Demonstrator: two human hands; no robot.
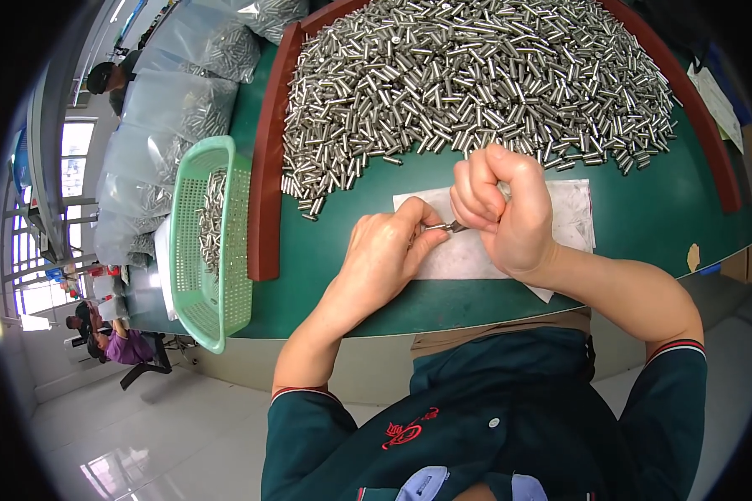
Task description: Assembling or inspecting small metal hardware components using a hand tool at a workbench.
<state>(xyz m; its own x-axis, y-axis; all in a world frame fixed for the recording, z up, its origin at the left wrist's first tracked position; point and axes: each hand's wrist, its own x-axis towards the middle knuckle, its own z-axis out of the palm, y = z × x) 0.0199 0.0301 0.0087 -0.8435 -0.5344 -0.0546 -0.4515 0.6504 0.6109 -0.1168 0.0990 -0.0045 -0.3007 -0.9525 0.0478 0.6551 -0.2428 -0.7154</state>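
My left hand (386,252) pinches a small shiny metal pin (434,226) between thumb and fingers, over a sheet of white paper (468,260). Close beside it, my right hand (510,209) is curled into a fist. A small dark tip (457,226) pokes out of that fist and meets the pin's end; the rest of what the fist holds is hidden. Beyond both hands lies a large heap of short silver metal pins (476,83).
Dark red wooden rails (267,167) border the heap on the green table (309,275). A green plastic basket (236,275) with more pins stands to the left. Behind it are clear plastic bags of pins (200,108). Other people (129,346) sit in the left background.
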